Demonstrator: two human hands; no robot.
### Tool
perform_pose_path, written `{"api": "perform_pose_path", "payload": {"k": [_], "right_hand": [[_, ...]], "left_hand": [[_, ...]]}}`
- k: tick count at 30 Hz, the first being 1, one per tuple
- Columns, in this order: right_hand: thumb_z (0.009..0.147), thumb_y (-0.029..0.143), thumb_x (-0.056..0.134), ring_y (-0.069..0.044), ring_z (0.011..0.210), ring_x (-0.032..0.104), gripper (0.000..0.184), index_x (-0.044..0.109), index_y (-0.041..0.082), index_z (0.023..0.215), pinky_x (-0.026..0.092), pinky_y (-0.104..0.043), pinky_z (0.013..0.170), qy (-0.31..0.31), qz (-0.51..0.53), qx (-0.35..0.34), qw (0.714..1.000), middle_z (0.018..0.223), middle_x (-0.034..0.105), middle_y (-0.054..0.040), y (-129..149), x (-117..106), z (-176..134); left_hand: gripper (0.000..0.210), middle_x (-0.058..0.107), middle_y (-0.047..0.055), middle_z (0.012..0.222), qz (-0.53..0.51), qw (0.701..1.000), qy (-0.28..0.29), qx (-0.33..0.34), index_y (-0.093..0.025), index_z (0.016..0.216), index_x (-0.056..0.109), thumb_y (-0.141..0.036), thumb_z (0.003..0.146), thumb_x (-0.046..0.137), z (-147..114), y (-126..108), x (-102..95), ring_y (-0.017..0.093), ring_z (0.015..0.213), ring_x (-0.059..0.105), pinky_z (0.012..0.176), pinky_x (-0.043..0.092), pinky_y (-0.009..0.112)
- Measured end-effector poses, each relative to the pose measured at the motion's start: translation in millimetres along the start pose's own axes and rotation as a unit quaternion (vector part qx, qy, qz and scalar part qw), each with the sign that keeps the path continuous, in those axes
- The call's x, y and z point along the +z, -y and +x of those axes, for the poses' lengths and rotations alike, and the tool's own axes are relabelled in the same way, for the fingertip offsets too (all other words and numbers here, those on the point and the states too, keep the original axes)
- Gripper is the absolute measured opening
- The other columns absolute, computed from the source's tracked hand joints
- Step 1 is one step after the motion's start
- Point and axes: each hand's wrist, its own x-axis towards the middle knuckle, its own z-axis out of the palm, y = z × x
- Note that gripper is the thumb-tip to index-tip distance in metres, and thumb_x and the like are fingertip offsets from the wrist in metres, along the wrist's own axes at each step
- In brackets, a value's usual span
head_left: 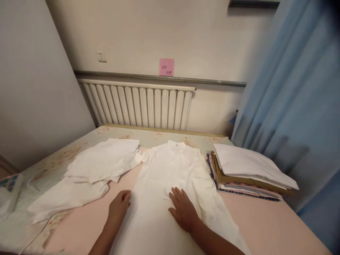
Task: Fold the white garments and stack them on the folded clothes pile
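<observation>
A white shirt (162, 212) lies spread out lengthwise in front of me, its collar at the far end and soft creases along its right side. My right hand (183, 209) rests flat on the middle of the shirt with its fingers spread. At the shirt's left edge, my left hand (120, 204) is closed, with curled fingers pinching the fabric's border; the fingertips are partly hidden.
Left of the shirt lies a loose heap of white garments (103, 159). A stack of folded clothes (252, 166) sits on the right beside a blue curtain (297, 106). Beneath is a pink cloth (85, 226) over a floral cover (63, 159). A radiator (138, 102) stands behind.
</observation>
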Motion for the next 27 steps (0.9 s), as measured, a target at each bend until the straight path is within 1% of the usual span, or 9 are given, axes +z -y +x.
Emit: {"api": "perform_pose_path", "payload": {"k": [1,3,6,8,12,17,20,22,27], "right_hand": [[0.093,0.037,0.051,-0.027,0.142,0.025,0.052,0.042,0.020,0.142,0.021,-0.050,0.117,0.003,0.001,0.001,1.000,0.152,0.033,-0.0086,1,-1,1],[0.093,0.036,0.051,-0.026,0.142,0.024,0.053,0.041,0.021,0.143,0.020,-0.049,0.117,0.008,0.003,0.005,1.000,0.152,0.032,-0.0077,1,-1,2],[0.093,0.035,0.051,-0.026,0.142,0.023,0.053,0.040,0.022,0.143,0.019,-0.049,0.118,0.018,0.002,0.013,1.000,0.153,0.032,-0.0064,1,-1,3],[0.092,0.034,0.051,-0.026,0.142,0.022,0.054,0.040,0.023,0.143,0.019,-0.050,0.118,0.025,0.001,0.016,1.000,0.153,0.032,-0.0059,0,0,3],[0.090,0.032,0.053,-0.026,0.143,0.021,0.055,0.041,0.023,0.143,0.019,-0.049,0.118,0.034,0.001,0.021,0.999,0.153,0.030,-0.0047,0,-1,5],[0.090,0.032,0.052,-0.024,0.144,0.019,0.055,0.040,0.025,0.143,0.017,-0.047,0.119,0.050,0.007,0.034,0.998,0.154,0.028,-0.0030,1,-3,7],[0.091,0.032,0.051,-0.023,0.144,0.018,0.055,0.039,0.026,0.144,0.016,-0.047,0.119,0.052,0.008,0.035,0.998,0.155,0.027,-0.0020,1,-3,6],[0.091,0.031,0.050,-0.023,0.144,0.018,0.055,0.039,0.026,0.144,0.016,-0.047,0.119,0.051,0.008,0.033,0.998,0.155,0.026,-0.0017,1,-2,6],[0.090,0.029,0.050,-0.024,0.144,0.019,0.056,0.038,0.025,0.144,0.017,-0.049,0.118,0.047,0.006,0.031,0.998,0.155,0.027,-0.0027,0,-1,5]], "left_hand": [[0.026,0.065,0.002,0.076,-0.112,0.993,0.015,-0.035,-0.017,0.092,0.063,-0.036,0.076,0.058,16,-11,9.4,0.016,0.060,0.060,0.070,0.050,0.035],[0.025,0.064,0.000,0.074,-0.179,0.982,0.027,-0.049,-0.016,0.095,0.061,-0.032,0.076,0.059,49,-26,28.5,0.011,0.055,0.057,0.066,0.052,0.030],[0.021,0.065,0.002,0.076,-0.248,0.964,0.046,-0.080,-0.013,0.097,0.059,-0.026,0.080,0.060,94,-36,54.4,0.010,0.062,0.060,0.068,0.054,0.028],[0.023,0.066,0.005,0.086,-0.278,0.952,0.055,-0.111,-0.012,0.103,0.059,-0.025,0.084,0.060,119,-37,68.0,0.012,0.071,0.063,0.072,0.054,0.030],[0.037,0.059,0.008,0.119,-0.319,0.931,0.076,-0.162,-0.017,0.120,0.055,-0.037,0.089,0.057,154,-36,84.8,0.020,0.100,0.061,0.083,0.053,0.041],[0.035,0.060,0.007,0.116,-0.362,0.907,0.118,-0.183,-0.017,0.118,0.056,-0.036,0.089,0.057,177,-32,91.1,0.018,0.096,0.062,0.080,0.055,0.039],[0.032,0.064,0.008,0.106,-0.372,0.902,0.125,-0.181,-0.014,0.118,0.054,-0.026,0.089,0.059,185,-30,92.4,0.016,0.088,0.064,0.075,0.056,0.035],[0.034,0.064,0.008,0.105,-0.368,0.907,0.115,-0.171,-0.014,0.120,0.052,-0.022,0.088,0.060,187,-29,93.0,0.016,0.087,0.065,0.075,0.055,0.034],[0.035,0.060,0.008,0.117,-0.320,0.936,0.081,-0.124,-0.017,0.120,0.055,-0.034,0.090,0.057,187,-30,94.2,0.018,0.098,0.061,0.081,0.054,0.039]]}}
